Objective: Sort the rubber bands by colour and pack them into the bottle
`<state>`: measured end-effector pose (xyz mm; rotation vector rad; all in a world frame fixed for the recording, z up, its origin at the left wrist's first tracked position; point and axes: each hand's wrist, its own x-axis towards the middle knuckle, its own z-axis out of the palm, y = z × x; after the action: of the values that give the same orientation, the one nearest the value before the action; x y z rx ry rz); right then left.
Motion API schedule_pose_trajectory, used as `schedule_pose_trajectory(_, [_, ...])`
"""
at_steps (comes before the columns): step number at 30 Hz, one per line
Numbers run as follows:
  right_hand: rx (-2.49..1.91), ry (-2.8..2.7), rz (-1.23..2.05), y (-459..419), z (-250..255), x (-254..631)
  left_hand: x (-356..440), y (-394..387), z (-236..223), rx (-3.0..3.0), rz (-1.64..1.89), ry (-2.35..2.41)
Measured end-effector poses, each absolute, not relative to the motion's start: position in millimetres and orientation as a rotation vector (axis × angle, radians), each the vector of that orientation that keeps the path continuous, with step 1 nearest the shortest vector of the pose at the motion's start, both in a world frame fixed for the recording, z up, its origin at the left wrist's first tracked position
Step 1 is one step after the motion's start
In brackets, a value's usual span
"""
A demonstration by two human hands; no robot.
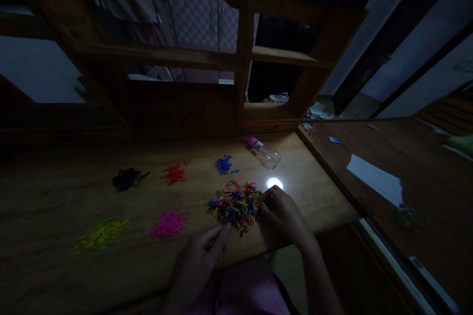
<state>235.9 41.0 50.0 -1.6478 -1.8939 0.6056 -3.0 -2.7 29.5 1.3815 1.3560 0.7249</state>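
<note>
On a dimly lit wooden table (74,182), a yellow pile (100,236) of thin bands lies at far left, with a black pile (126,178) behind it, followed by a pink pile (170,223) and, beyond that, a red pile (173,174). The left hand (206,245) rests at the near edge of a mixed heap (236,205), thumb and forefinger drawn close together; whether they grip a band cannot be told. A small blue pile (222,165) sits just behind the heap, where yellow, blue, red, pink and dark bands lie tangled. At the heap's right edge is the right hand (281,210), fingers curled inward, any band in their hold too dark to make out. The work looks only partway along: 5 single-colour piles lie apart, all loose on the bare wood, yet the heap appears fuller than any of them. Behind the right hand, a clear bottle (269,156) with a pink cap (253,141) lies on its side, no contents visible. Farther right are white papers (375,180).
</note>
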Motion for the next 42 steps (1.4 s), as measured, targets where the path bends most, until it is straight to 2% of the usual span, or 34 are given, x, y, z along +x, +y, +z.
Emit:
schedule_pose_trajectory(9, [-1.587,-1.678,0.732,39.4,53.0,239.8,-1.4,-1.8,33.5,1.394,0.739,1.365])
schedule_pose_trajectory(17, [-1.525,-1.576,0.705,43.0,55.4,236.9,-0.8,-2.3,34.2,1.363,0.81,1.361])
schedule_pose_trajectory(23, [-1.4,-1.565,0.72,28.1,73.8,222.0,2.4,-0.6,43.3,0.996,1.169,1.186])
schedule_pose_trajectory(28, [-1.271,-1.745,0.834,-3.1,101.3,196.3,16.0,-9.4,42.9,1.354,1.156,0.928])
schedule_pose_trajectory(34, [-1.206,-1.941,0.846,-4.9,99.0,185.5,32.0,-22.7,21.3,2.55,0.908,1.091])
schedule_pose_trajectory(42, [-1.239,-1.999,0.863,-3.7,97.6,190.3,33.6,-19.3,23.8,2.518,1.076,1.041])
